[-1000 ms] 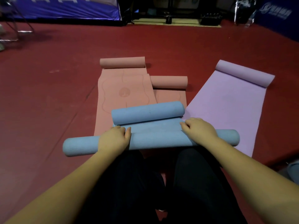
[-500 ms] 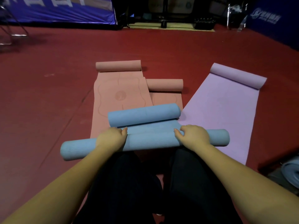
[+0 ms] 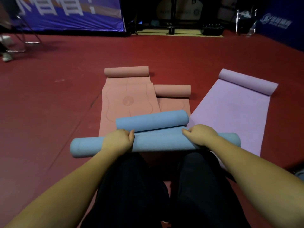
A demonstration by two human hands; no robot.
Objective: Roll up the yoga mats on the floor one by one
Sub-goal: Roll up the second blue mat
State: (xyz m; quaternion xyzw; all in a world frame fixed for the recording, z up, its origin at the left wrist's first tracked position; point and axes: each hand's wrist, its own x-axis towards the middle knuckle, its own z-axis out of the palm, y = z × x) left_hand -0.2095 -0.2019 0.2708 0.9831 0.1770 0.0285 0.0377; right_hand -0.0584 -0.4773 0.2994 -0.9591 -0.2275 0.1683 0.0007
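Observation:
A blue yoga mat lies across the floor in front of my knees, rolled from both ends. Its near roll (image 3: 158,143) is long and thick; its far roll (image 3: 152,120) is shorter, with a narrow flat strip between them. My left hand (image 3: 117,140) grips the near roll left of centre, fingers curled over its top. My right hand (image 3: 201,134) grips the same roll right of centre. Behind lie two pink mats (image 3: 128,99) (image 3: 172,102), each flat with a rolled far end. A purple mat (image 3: 230,111) lies at the right, its far end also rolled.
The floor is red carpet (image 3: 49,112). A blue banner (image 3: 69,14) stands at the back left, dark stands and gear at the back centre, a blue wall at the back right. A metal chair frame (image 3: 21,40) stands far left. A grey-blue object (image 3: 300,174) shows at the right edge.
The near blue roll has moved a little toward the far roll, narrowing the flat strip between them. Both hands stay on the roll. The camera shifted slightly.

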